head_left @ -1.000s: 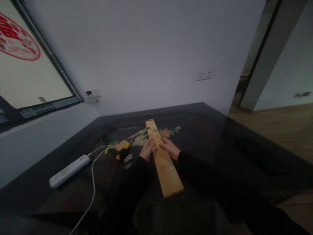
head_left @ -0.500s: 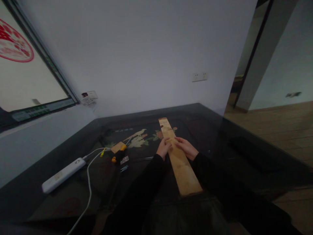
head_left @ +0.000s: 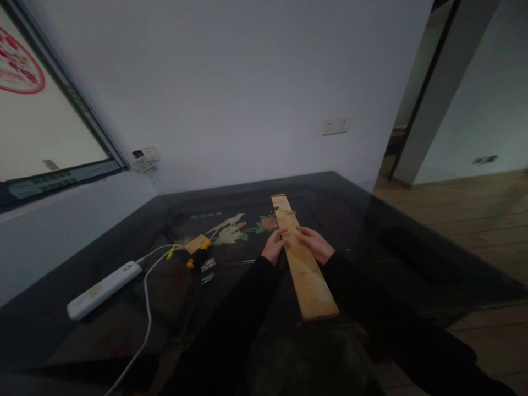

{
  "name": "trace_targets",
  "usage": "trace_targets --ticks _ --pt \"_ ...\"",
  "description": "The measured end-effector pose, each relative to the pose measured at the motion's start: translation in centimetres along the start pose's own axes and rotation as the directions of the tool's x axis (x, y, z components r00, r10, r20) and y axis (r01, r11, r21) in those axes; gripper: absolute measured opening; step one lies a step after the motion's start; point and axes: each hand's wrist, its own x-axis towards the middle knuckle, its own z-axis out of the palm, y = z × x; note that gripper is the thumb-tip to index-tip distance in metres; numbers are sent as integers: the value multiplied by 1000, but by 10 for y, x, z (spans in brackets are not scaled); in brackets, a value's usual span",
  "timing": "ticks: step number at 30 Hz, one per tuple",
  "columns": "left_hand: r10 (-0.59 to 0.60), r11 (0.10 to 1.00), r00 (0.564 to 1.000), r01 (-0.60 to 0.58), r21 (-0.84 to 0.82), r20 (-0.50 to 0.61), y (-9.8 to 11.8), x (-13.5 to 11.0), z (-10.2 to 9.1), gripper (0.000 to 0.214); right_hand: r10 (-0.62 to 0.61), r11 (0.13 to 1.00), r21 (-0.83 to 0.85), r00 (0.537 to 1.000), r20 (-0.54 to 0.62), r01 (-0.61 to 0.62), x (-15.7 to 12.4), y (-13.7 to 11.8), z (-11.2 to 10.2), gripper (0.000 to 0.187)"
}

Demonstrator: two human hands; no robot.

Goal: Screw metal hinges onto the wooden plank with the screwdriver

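The left hand [head_left: 274, 247] and right hand [head_left: 316, 243] each have their grip clamped on an opposite long edge of the board [head_left: 309, 280], thumbs on top; it points away from the person over the counter [head_left: 350, 220], though whether it rests there is hard to tell. Left of it lie the screwdriver [head_left: 199, 254], small metal plates [head_left: 208, 265] and a white cable [head_left: 147, 308].

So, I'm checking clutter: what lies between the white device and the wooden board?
In the head view: white cable, small block, yellow-black tool, metal plates, thin metal pieces, left sleeve and left hand.
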Motion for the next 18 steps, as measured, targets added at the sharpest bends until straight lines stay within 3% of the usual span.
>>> trace_targets --ticks 8,18 --pt "11 1000 999 -12 20 50 -2 0 -2 38 19 1000 -23 1000 5 -19 0 0 -3 43" --pt "31 981 998 -41 191 55 -6 12 -12 37 19 1000 -14 1000 -19 -20 1 3 -1 47"
